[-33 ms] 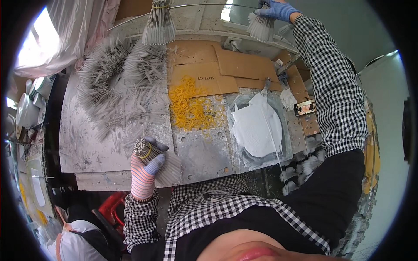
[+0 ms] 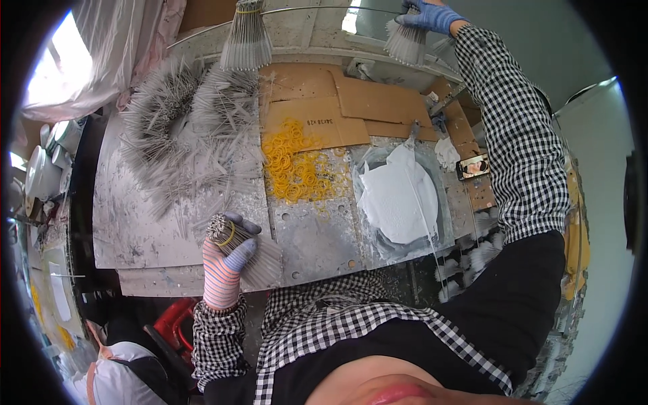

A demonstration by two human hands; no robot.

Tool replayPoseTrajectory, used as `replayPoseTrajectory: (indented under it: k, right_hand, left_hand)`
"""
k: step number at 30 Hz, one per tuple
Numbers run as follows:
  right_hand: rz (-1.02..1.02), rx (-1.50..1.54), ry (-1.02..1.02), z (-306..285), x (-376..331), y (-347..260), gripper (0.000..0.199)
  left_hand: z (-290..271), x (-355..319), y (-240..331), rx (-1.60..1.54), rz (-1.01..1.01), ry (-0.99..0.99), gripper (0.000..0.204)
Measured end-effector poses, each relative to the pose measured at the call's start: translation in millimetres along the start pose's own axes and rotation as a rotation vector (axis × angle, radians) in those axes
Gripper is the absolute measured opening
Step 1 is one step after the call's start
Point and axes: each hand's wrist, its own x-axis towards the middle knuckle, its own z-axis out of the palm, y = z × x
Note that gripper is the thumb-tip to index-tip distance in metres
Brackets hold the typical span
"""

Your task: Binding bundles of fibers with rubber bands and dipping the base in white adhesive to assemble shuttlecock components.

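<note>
My left hand (image 2: 223,273), in a striped glove with grey fingertips, is closed round a bundle of thin stalks (image 2: 262,264) at the table's front edge. A yellow rubber band (image 2: 227,236) binds this bundle near its dark, narrow end; the pale ends fan out to the right. At the far right my right hand (image 2: 435,16), in a blue glove, reaches up and grips the top of a similar bundle (image 2: 406,44) by a thin metal rod (image 2: 324,9). That bundle hangs with its pale ends down, and the fingers partly hide its top. Another banded bundle (image 2: 247,42) hangs further left.
Loose pale stalks (image 2: 158,108) are heaped on the table's left. Yellow rubber bands (image 2: 290,169) lie mid-table before cardboard sheets (image 2: 385,98). White paste (image 2: 398,196) covers a round area on the right, near a phone (image 2: 472,167). A person (image 2: 128,371) is at lower left.
</note>
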Motion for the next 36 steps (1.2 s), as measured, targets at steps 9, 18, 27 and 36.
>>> replayPoseTrajectory:
  k: [9, 18, 27, 36]
  right_hand:
    - [-0.035, -0.269, 0.051, 8, 3, -61, 0.067]
    - [0.03, 0.326, 0.131, 25, 58, -285, 0.093]
    - [-0.093, 0.339, 0.47, 51, 31, -281, 0.071]
    - [-0.183, 0.316, 0.603, 60, 21, -278, 0.068]
  left_hand:
    - [-17, 24, 28, 0.085, 0.059, -0.03, 0.045]
    - [-31, 148, 116, 0.294, 0.282, -0.047, 0.034]
    - [-104, 255, 154, 0.4, 0.271, 0.302, 0.045]
    - [-65, 249, 128, 1.108, 0.536, 0.423, 0.088]
